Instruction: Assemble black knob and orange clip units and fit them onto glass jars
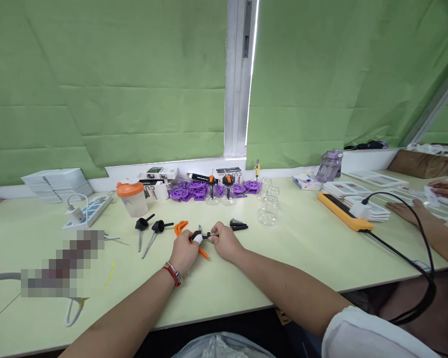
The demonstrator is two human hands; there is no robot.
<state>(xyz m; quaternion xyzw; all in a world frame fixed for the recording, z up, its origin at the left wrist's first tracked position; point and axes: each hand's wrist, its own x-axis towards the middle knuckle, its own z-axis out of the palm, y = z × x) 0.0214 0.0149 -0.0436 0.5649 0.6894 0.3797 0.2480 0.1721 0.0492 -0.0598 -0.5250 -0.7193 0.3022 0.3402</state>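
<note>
Wrapped around a small black and white part point(197, 237) is my left hand point(184, 253), with a red band and a bracelet at its wrist. My right hand point(225, 242) pinches the part's narrow black and metal end; the fingertips hide its tip. An orange curved piece point(181, 227) lies just beyond my left hand, and an orange strip point(203, 253) sticks out under it; I cannot tell whether they are joined. Two black cup-shaped pieces with rods, one nearer point(158, 227) and one farther point(142, 223), lie to the left. Right of my hands sits a black comb-like piece point(238, 225).
Along the back stand purple plastic parts point(196, 190), clear glass-like cups point(267, 214), boxes point(160, 174) and an orange-lidded shaker point(132, 199). A power strip point(93, 211) lies left, an orange one point(341, 211) right. Another person's hand point(408, 211) rests farther right.
</note>
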